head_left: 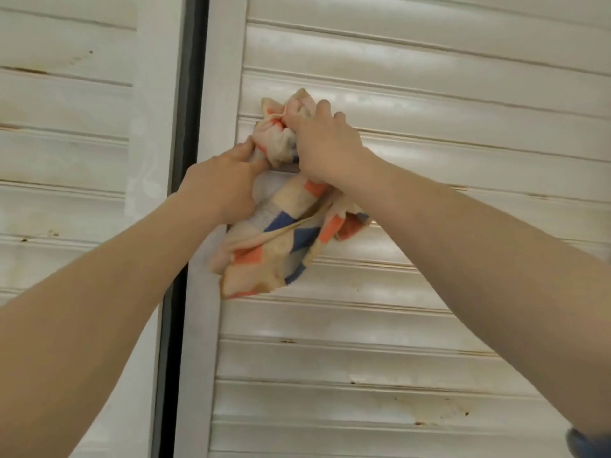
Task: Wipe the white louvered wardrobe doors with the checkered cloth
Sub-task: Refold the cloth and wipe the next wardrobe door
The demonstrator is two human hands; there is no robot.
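1. Holding the checkered cloth [274, 239] bunched against the slats of the right door [429, 325], just right of the dark gap [185, 160] between the doors, with a loose tail hanging below the grip.
2. With the right hand [324, 147], farther from the dark gap: curled round the upper wad, knuckles outward, pressing it onto a slat.
3. With the left hand [221, 183], nearest the dark gap: pinching a twist of cloth between thumb and fingers, over the door's flat stile [211, 94].
4. Probably regripping or tightening the wad mid-wipe. Plenty to do, judging by brown specks and streaks on slats well right of the gap and on the left door [66, 160] across it.
5. Risk: snagging the hanging tail on a slat lip, or dragging it into the dark gap, through sweeping leftward with that much slack.
6. Risk: smearing grime rather than lifting it, given the cloth's soiled edges.
7. Risk: flexing a slat by leaning hard with both hands.
8. Room: long, open slat runs rightward from the gap; leftward, only the narrow stile before the gap's edge. Better stroking along the ridged slats than across.
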